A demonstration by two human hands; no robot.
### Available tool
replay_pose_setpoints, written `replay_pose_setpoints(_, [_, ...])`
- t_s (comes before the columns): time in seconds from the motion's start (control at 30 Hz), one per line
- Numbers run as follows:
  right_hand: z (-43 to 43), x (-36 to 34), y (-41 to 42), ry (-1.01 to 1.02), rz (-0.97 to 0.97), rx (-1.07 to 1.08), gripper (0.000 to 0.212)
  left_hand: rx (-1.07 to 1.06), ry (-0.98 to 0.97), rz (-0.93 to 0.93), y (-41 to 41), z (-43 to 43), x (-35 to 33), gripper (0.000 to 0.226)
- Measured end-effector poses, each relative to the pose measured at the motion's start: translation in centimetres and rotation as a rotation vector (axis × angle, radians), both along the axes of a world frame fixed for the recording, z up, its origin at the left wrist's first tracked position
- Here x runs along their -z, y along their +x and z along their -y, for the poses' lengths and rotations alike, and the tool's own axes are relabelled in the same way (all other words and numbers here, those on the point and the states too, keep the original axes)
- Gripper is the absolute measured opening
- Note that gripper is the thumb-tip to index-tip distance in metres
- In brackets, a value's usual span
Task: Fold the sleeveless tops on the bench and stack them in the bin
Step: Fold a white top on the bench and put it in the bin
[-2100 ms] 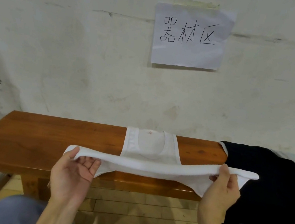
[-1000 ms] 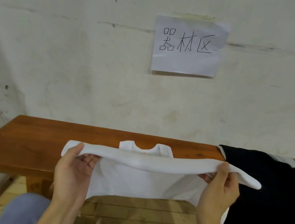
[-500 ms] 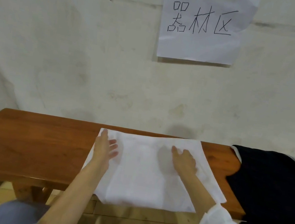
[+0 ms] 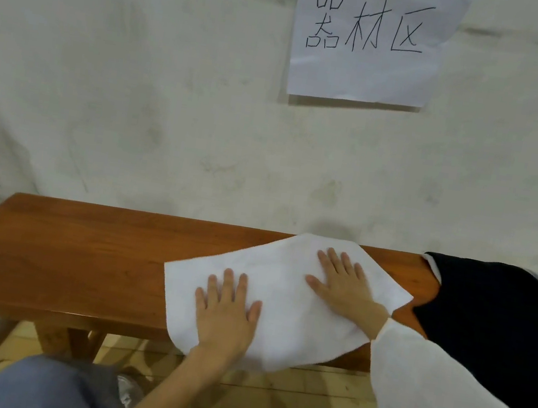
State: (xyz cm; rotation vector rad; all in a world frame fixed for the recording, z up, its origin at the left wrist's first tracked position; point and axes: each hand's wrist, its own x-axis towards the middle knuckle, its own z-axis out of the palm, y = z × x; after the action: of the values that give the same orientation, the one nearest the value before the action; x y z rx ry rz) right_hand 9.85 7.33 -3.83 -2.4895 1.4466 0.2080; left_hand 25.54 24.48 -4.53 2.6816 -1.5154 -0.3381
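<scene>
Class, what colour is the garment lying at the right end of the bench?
Black garment; head view, the only one.

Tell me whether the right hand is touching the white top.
Touching. The head view shows the right hand lying flat, fingers straight, on the white top spread over the bench.

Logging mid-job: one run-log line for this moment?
stage: flattening | white top: folded, flat on bench | left hand: pressing it | right hand: pressing it | dark garment: draped, right end | bin: unseen
</scene>
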Motion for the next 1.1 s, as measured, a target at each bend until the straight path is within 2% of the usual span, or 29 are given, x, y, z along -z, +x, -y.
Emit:
replay_pose_setpoints(0.07, [-0.6,-0.6,0.4,0.015,-0.007,0.019,0.069,0.007,-0.001,0.052,-0.8,-0.6,-1.0,0.061])
replay_pose_setpoints(0.17, [-4.8,-0.6,1.8,-0.162,0.046,0.170,0.064,0.061,-0.107,0.146,-0.2,0.4,-2.4,0.055])
replay_pose_setpoints(0.27, [-9.2,0.4,2.6,-0.176,0.085,0.347,0.072,0.218,-0.159,0.097,1.1,2.8,-1.3,0.058])
replay_pose_setpoints(0.33, [-10.4,1.8,2.6,-0.153,0.101,0.422,0.087,0.321,-0.121,0.060,1.1,3.7,0.1,0.073])
replay_pose_setpoints(0.37, [-10.3,2.4,2.7,-0.185,0.105,0.419,0.099,0.336,-0.105,0.060,1.0,3.8,0.6,0.087])
replay_pose_setpoints(0.43, [-9.3,3.2,2.4,-0.203,0.089,0.353,0.111,0.291,-0.096,0.057,0.5,3.5,1.3,0.109])
replay_pose_setpoints(0.5, [-8.0,3.2,2.0,-0.206,0.059,0.202,0.112,0.195,-0.092,0.040,-0.2,2.5,1.4,0.114])
replay_pose_setpoints(0.57, [-6.5,2.5,1.4,-0.173,0.060,-0.011,0.106,0.091,-0.047,0.013,-1.1,1.1,1.1,0.104])
replay_pose_setpoints(0.63, [-4.7,1.8,0.8,-0.116,0.105,-0.191,0.096,0.037,0.041,-0.024,-1.8,-0.1,0.3,0.083])
replay_pose_setpoints(0.73, [-3.5,1.2,0.2,-0.103,0.151,-0.311,0.084,0.078,0.036,0.109,-1.7,-0.5,-2.0,0.063])
replay_pose_setpoints(0.8, [-3.7,1.2,-0.1,-0.119,0.270,-0.241,0.075,0.140,-0.122,0.141,-0.7,1.2,-2.6,0.054])
replay_pose_setpoints(0.87, [-4.3,1.2,-0.6,-0.116,0.421,-0.084,0.069,0.217,-0.304,-0.069,1.0,4.0,-2.2,0.046])
replay_pose_setpoints(0.93, [-4.5,1.4,-1.5,-0.095,0.423,0.009,0.072,0.347,-0.339,-0.254,2.6,6.2,-1.1,0.043])
replay_pose_setpoints(0.97, [-4.5,1.6,-1.8,-0.093,0.371,0.011,0.080,0.439,-0.287,-0.239,3.2,6.8,-0.6,0.051])
replay_pose_setpoints(1.03, [-4.2,2.0,-1.9,-0.093,0.255,-0.029,0.103,0.564,-0.179,-0.078,4.0,7.0,0.7,0.075])
replay_pose_setpoints(1.1, [-4.0,2.2,-1.8,-0.106,0.163,-0.064,0.113,0.568,-0.157,0.019,4.1,6.4,1.4,0.096])
